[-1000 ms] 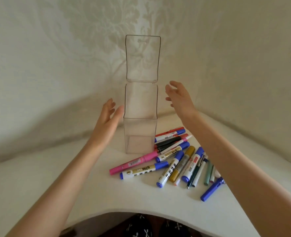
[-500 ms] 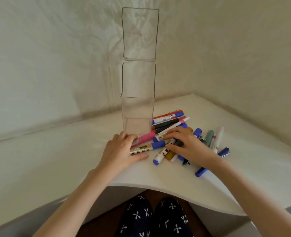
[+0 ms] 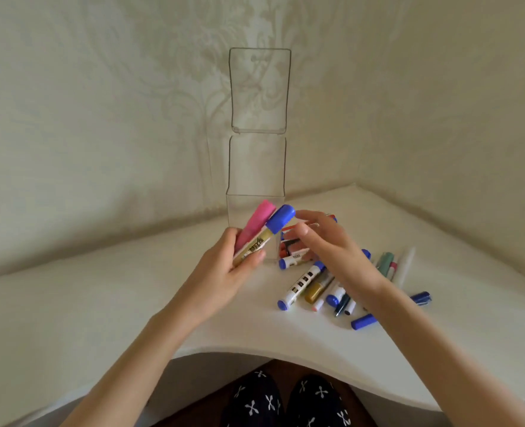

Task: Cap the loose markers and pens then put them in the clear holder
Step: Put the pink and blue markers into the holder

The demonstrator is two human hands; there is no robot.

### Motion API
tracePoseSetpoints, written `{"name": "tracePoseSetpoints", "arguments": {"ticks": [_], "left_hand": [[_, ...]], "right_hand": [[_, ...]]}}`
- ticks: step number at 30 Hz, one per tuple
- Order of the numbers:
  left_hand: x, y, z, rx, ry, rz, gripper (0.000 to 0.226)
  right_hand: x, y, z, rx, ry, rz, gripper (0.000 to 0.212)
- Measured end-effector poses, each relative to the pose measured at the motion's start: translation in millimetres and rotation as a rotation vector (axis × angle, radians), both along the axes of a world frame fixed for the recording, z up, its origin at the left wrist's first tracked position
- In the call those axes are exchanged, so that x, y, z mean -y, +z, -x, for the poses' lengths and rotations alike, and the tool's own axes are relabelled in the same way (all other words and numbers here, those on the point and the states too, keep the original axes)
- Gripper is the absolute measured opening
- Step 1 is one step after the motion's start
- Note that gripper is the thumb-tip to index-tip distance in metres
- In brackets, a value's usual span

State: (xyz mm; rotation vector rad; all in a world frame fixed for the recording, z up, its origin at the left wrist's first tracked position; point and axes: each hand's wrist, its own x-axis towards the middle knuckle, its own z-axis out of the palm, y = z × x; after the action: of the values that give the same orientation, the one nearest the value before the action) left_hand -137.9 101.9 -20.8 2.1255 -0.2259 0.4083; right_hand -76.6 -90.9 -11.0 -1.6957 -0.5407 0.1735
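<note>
My left hand grips two markers together: a pink marker and a blue-capped marker, both tilted up and to the right in front of the clear holder. The holder stands upright in the wall corner with its lid flipped up. My right hand hovers just right of the blue cap, fingers loosely spread and holding nothing. Under and beside that hand lies a pile of markers and pens on the white table.
Wallpapered walls meet behind the holder. A teal pen and a white pen lie at the pile's right, a blue pen near the table's curved front edge. Patterned dark fabric shows below the edge.
My left hand has lifted the pink and blue-capped markers off the table. My right hand rose from the pile to beside the blue cap.
</note>
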Motion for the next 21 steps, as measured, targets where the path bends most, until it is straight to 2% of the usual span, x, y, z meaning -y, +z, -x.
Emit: {"name": "tracePoseSetpoints", "arguments": {"ticks": [4,6,8,10,12,13,15,19,21], "left_hand": [[19,30,-15,0.081,-0.106,0.094,0.012],[20,47,-30,0.133,-0.101,0.251,0.016],[14,65,-48,0.241,0.005,0.403,0.016],[5,81,-65,0.295,0.049,0.578,0.015],[-3,91,-80,0.287,0.016,0.666,0.008],[-5,93,-84,0.289,0.035,0.614,0.005],[-8,92,-90,0.32,0.094,0.442,0.016],[-15,72,-88,0.381,0.106,0.188,0.065],[-19,58,-86,0.363,0.157,0.025,0.072]], "right_hand": [[-30,32,0,0.052,-0.064,-0.272,0.038],[-35,50,-8,0.096,-0.162,-0.37,0.041],[-32,70,-21,0.151,-0.288,-0.475,0.043],[-29,86,-35,0.259,-0.407,-0.492,0.041],[-33,95,-47,0.382,-0.48,-0.402,0.041],[-37,96,-52,0.437,-0.499,-0.327,0.041],[-47,94,-59,0.523,-0.481,-0.144,0.04],[-59,71,-66,0.66,-0.376,0.246,0.033],[-59,59,-68,0.749,-0.387,0.39,0.024]]}}
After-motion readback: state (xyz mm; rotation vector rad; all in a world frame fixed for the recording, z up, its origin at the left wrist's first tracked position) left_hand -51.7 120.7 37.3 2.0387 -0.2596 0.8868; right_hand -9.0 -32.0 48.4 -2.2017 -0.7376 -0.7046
